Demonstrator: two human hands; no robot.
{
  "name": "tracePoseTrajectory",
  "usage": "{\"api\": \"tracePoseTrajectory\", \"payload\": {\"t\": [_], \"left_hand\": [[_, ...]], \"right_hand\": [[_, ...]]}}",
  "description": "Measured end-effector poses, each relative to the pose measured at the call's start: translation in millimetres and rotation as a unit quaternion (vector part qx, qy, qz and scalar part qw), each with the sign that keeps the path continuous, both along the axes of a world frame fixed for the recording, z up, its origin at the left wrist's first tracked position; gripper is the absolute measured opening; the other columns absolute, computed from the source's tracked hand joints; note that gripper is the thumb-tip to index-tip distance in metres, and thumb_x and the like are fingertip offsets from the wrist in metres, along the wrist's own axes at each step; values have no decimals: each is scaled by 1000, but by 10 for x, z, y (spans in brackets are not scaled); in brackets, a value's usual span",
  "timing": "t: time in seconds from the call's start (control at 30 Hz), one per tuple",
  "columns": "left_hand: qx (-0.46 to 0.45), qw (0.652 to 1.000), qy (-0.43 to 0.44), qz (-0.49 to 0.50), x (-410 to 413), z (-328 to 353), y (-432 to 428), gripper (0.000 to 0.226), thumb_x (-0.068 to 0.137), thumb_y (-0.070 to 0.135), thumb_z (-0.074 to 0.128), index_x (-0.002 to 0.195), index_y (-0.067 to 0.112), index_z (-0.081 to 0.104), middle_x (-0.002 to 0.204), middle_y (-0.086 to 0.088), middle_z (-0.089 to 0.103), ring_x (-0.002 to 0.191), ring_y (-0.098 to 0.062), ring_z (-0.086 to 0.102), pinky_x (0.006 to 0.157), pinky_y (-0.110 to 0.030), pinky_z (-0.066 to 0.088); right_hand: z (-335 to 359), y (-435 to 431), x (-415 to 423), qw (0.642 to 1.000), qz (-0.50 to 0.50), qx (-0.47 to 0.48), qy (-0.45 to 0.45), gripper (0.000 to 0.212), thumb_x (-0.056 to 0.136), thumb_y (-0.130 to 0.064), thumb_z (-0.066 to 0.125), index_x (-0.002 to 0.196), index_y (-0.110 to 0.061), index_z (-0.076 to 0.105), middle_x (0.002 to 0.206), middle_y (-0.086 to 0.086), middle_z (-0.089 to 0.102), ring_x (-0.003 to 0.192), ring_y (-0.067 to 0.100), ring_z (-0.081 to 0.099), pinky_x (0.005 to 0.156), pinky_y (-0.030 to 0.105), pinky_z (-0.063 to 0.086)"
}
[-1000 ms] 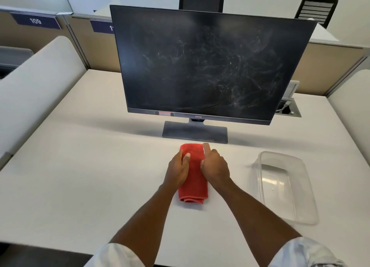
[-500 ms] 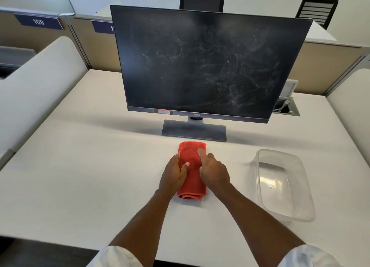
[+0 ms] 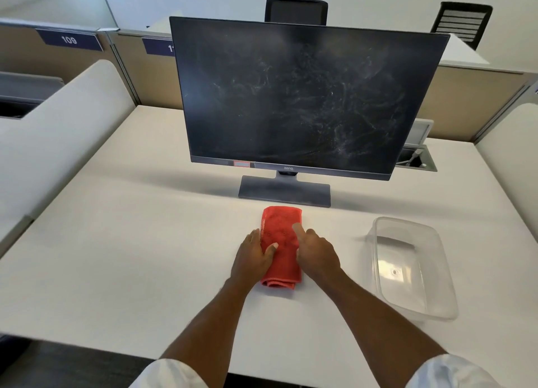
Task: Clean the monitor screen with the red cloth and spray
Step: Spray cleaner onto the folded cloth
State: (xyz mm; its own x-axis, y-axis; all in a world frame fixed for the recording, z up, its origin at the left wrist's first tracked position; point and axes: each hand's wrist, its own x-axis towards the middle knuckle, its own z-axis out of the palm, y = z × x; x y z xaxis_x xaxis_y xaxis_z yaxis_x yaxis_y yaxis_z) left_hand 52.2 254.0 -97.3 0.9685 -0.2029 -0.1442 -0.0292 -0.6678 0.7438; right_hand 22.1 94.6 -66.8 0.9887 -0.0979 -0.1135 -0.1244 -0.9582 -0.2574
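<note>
- Across the whole view spreads a white desk (image 3: 116,256), with every item below resting on it.
- At 12 o'clock stands the monitor (image 3: 297,96), its dark screen smeared with pale streaks.
- At 4 o'clock sits a clear plastic tub (image 3: 436,309), well apart from the hands.
- Just in front of the monitor's base lies the folded red cloth (image 3: 281,227), at centre.
- On the cloth's 3 o'clock edge rests the right hand (image 3: 317,253), fingers curled, forefinger stretched onto the fabric.
- Along its 9 o'clock edge presses the left hand (image 3: 253,259), fingers together, thumb on top.
</note>
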Motion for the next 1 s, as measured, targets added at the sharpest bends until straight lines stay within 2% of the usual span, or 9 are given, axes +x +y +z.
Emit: {"api": "tracePoseTrajectory", "payload": {"t": [0.23,0.37,0.5,0.57,0.63,0.7,0.77,0.87,1.0], "left_hand": [[-7,1000,-9,1,-30,44,-34,43,96,43,45,123,10,50,115,-8,61,103,-24,58,90,-41,50],[-12,999,-38,2,28,150,-149,45,95,40,47,131,13,46,125,-6,58,113,-24,55,95,-40,47],[-19,999,-35,-27,104,268,-396,57,93,41,52,143,16,38,146,-3,45,131,-25,44,107,-40,39],[-38,997,-36,-48,139,303,-548,53,91,42,55,138,19,44,138,0,53,124,-23,51,104,-40,43],[-50,995,-52,-64,151,361,-701,48,89,43,60,130,21,52,128,2,60,112,-13,58,99,-28,46],[-77,989,-89,-87,144,435,-838,31,87,38,65,116,26,59,111,6,68,90,6,59,82,-10,49],[-88,983,-120,-106,134,483,-974,15,86,31,65,100,32,60,97,11,70,82,11,56,67,-13,50],[-85,982,-125,-115,110,481,-1133,18,86,33,63,104,31,64,101,9,72,90,-2,62,73,-13,43],[-45,983,-113,-141,57,420,-1315,31,89,32,61,112,12,66,112,-4,70,101,-22,63,87,-33,50]], "right_hand": [[8,65,-29,992,-37,108,-52,54,94,-21,49,145,-17,33,129,10,63,100,35,67,82,38,52],[99,17,69,962,-105,243,-64,36,92,-20,58,125,-10,50,113,12,66,100,32,64,78,31,48],[263,-60,150,937,-159,285,-125,33,89,-22,66,119,-9,58,110,8,62,95,18,57,77,24,45],[345,-122,159,923,-182,306,-150,32,88,-25,69,115,-11,60,106,2,63,89,13,58,74,17,47],[428,-215,154,909,-208,322,-164,26,89,-28,68,111,-15,62,99,-5,62,82,9,58,68,7,42],[493,-305,141,899,-223,333,-178,17,92,-29,64,105,-18,64,93,-10,62,78,8,60,62,3,40],[547,-387,103,894,-237,332,-187,15,96,-34,57,101,-21,63,90,-11,62,74,3,59,61,1,39],[563,-518,7,903,-235,306,-190,25,99,-37,49,100,-17,63,89,-7,65,75,5,60,62,4,40],[486,-708,-129,920,-237,262,-170,38,101,-33,38,101,-6,65,96,8,70,82,15,60,65,12,40]]}}
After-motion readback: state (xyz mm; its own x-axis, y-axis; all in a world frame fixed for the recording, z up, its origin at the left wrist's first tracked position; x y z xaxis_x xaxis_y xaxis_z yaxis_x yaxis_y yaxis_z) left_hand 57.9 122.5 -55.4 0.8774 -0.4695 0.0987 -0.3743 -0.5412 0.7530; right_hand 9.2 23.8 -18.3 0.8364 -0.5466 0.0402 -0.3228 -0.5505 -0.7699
